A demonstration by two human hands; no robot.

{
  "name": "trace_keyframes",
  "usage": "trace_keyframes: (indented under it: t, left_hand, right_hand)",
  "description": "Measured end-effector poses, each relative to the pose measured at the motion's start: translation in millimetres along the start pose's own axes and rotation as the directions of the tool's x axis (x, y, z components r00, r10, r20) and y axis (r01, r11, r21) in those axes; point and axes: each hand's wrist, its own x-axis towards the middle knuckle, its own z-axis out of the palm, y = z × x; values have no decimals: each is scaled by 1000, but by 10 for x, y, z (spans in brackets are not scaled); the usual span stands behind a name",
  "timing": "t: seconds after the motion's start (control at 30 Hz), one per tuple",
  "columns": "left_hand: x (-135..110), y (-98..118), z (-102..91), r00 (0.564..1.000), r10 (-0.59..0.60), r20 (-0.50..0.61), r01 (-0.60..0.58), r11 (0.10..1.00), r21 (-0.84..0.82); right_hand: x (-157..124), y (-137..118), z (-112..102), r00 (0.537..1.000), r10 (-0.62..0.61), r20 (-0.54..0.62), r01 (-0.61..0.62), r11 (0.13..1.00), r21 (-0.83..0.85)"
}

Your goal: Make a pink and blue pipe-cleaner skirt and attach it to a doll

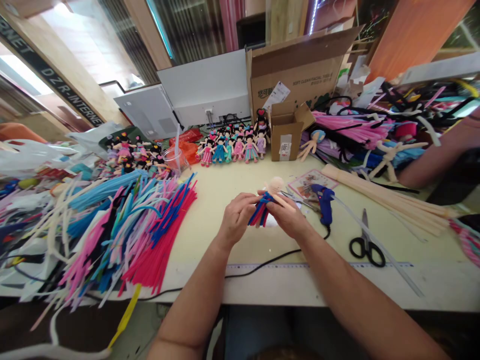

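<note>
Between my two hands is a small pipe-cleaner doll [259, 216] with a cream round head and a skirt of blue and red stems. My left hand [237, 216] pinches its left side, fingers pressed on the blue part near the waist. On the other side my right hand [287, 218] grips the doll close to its cream arm. A blue glue gun [324, 204] lies just right of my right hand. Behind the hands, partly hidden, are a pair of metal pliers or tweezers [298, 199] and a printed card [308, 183].
Black-handled scissors [367, 245] and cream stems [382, 197] lie to the right. Colourful pipe cleaners [161, 240] are heaped at left. Several finished dolls [234, 145] stand at the back beside a small cardboard box [285, 132]. A black cord [262, 265] crosses the table's front.
</note>
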Motion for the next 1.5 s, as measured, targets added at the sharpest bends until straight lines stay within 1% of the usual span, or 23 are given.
trace_keyframes:
  t: [0.07,0.13,0.2,0.27,0.5,0.67,0.8,0.9,1.0,1.1,1.33,1.5]
  left_hand:
    - [5,4,12,1000,-25,-15,26,999,24]
    - [8,11,39,997,-43,-69,48,997,67]
    - [6,16,68,991,-48,-122,62,991,118]
    - [-1,17,88,987,-56,-148,79,985,152]
    - [-16,15,97,986,-134,-102,151,972,178]
    - [-16,-5,81,970,-233,-62,241,957,164]
    - [-7,-31,81,949,-310,-58,314,947,70]
    - [11,-53,99,915,-397,-70,392,917,-77]
    - [31,-76,117,873,-485,-53,459,853,-248]
    - [44,-103,125,841,-541,-26,494,786,-372]
    - [62,-188,156,789,-613,24,527,656,-540]
    - [72,-242,168,750,-652,108,547,521,-656]
  right_hand:
    - [-1,-27,8,1000,4,-6,-5,998,-69]
    - [-5,-50,24,1000,10,-10,-11,993,-117]
    - [-10,-68,47,1000,29,-5,-29,990,-137]
    - [-14,-77,69,999,46,-2,-45,987,-156]
    - [7,-47,75,999,20,-30,-28,959,-283]
    - [18,-38,64,999,15,-30,-25,926,-377]
    - [19,-45,78,999,34,-36,-45,940,-338]
    - [23,-37,91,998,45,-44,-56,955,-292]
    - [32,-5,91,997,49,-56,-61,965,-254]
    - [45,44,76,996,62,-67,-74,976,-205]
    - [63,80,58,995,61,-74,-72,985,-157]
    - [55,46,83,996,69,-59,-77,986,-146]
